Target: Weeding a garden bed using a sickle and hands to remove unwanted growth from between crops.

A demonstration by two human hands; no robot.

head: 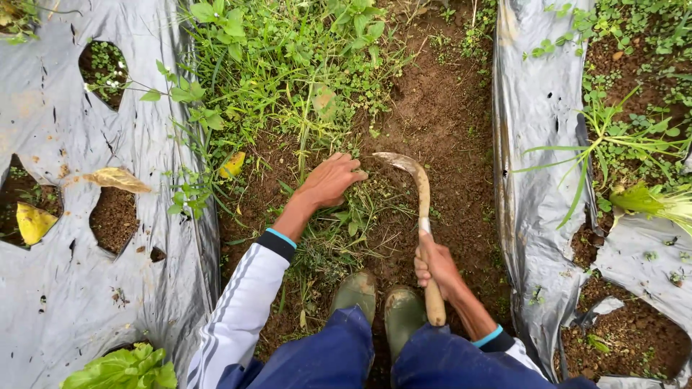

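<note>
My left hand (pixel 330 180) presses down on a clump of green weeds (pixel 317 108) in the soil furrow, fingers closed around the stems at their base. In my right hand (pixel 435 266) I grip the wooden handle of a sickle (pixel 419 209); its curved, dirt-caked blade hooks left, with the tip close to my left fingers. My two green rubber boots (pixel 380 306) stand just below, between my blue trouser knees.
Grey plastic mulch sheets (pixel 58 288) (pixel 533 144) with planting holes cover raised beds on both sides of the furrow. Bare brown soil (pixel 440 108) lies ahead on the right. Cut grass lies beneath my left forearm. A leafy green plant (pixel 126 367) sits at lower left.
</note>
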